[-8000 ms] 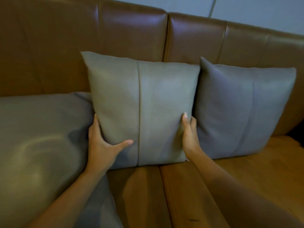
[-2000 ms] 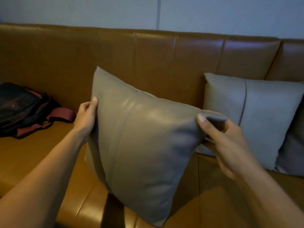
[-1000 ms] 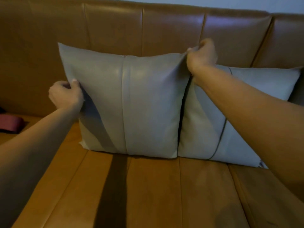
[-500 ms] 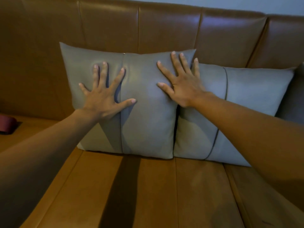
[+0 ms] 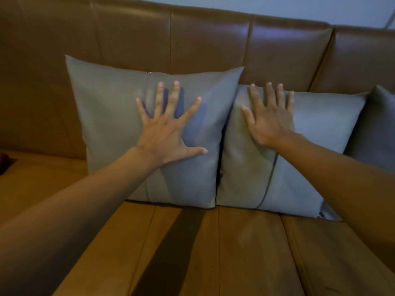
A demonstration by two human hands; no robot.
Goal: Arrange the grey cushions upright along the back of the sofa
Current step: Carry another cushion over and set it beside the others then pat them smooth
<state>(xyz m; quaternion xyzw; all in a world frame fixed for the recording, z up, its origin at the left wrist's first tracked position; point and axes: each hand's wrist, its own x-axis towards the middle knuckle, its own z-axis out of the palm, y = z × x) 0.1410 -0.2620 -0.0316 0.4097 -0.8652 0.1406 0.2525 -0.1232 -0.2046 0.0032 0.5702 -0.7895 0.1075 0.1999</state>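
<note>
Two grey cushions stand upright side by side against the brown leather sofa back (image 5: 205, 41). On the left grey cushion (image 5: 111, 124) lies my left hand (image 5: 166, 129), flat with fingers spread, pressing near its centre seam. My right hand (image 5: 269, 118) rests flat, fingers apart, on the upper left part of the middle grey cushion (image 5: 320, 146). A third grey cushion (image 5: 378, 129) shows at the far right edge, partly cut off by the frame and hidden behind my right forearm.
The tan sofa seat (image 5: 235, 253) stretches in front of the cushions. A dark red item (image 5: 3, 162) sits on the seat at the far left edge. A pale wall (image 5: 299, 7) rises behind the sofa.
Both hands slid to the right: the left hand moved to the left cushion's middle, and the right hand left that cushion and now lies on the middle one.
</note>
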